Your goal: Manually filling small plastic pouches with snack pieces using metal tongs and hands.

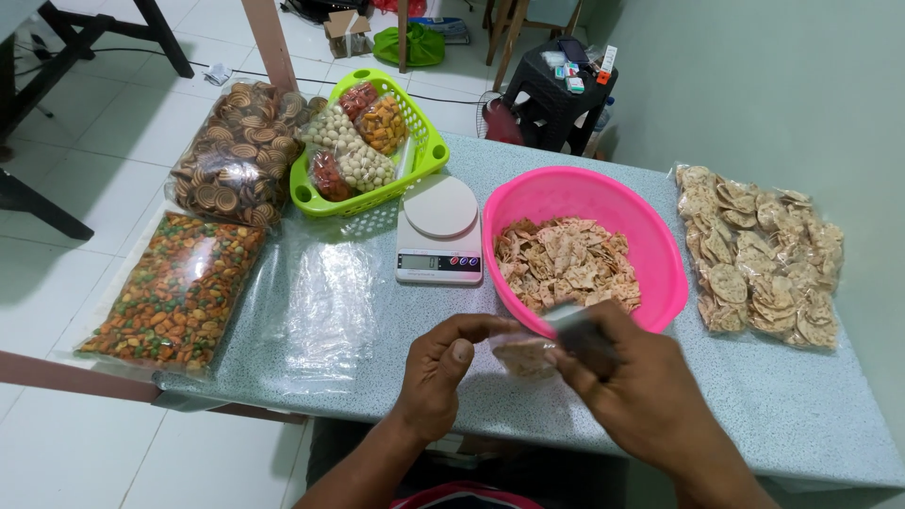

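A small clear plastic bag (524, 355) partly filled with flat tan crackers sits between my two hands above the table's near edge. My left hand (443, 372) pinches the bag's left rim with thumb and fingers. A blurred metal scoop (577, 325) is gripped in my right hand (632, 382) at the bag's mouth. Just beyond them a pink bowl (650, 231) holds a heap of the same crackers. A white kitchen scale (440, 231) stands to the bowl's left with nothing on its plate.
A green basket (419, 155) of small snack packs stands at the back. On the left lie large bags of ring biscuits (236, 155) and mixed coloured snacks (179, 287), with empty clear bags (325, 297) beside them. A large cracker bag (764, 254) lies right. Black stool (556, 85) behind.
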